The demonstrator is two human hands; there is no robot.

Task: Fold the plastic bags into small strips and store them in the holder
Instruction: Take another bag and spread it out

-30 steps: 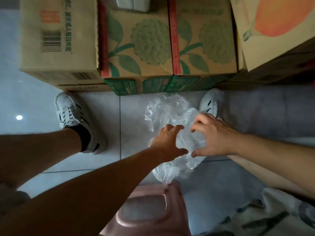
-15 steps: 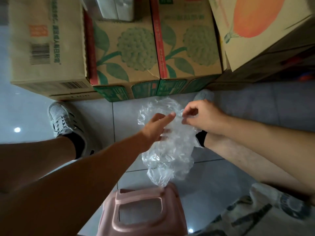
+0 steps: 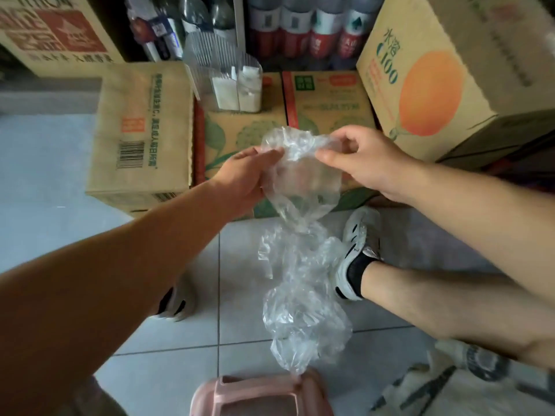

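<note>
Aloft, bag between both hands

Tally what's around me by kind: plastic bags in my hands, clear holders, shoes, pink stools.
Clear plastic bag: 1
Clear holder: 1
White shoes: 2
Pink stool: 1
Total: 5

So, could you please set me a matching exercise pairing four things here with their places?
Things:
1 plastic bag
2 holder
3 pink stool
4 orange-print carton

Places:
A on a cardboard box
B bottom edge of view
C between left hand and right hand
D upper right

Pairs: 1-C, 2-A, 3-B, 4-D
</note>
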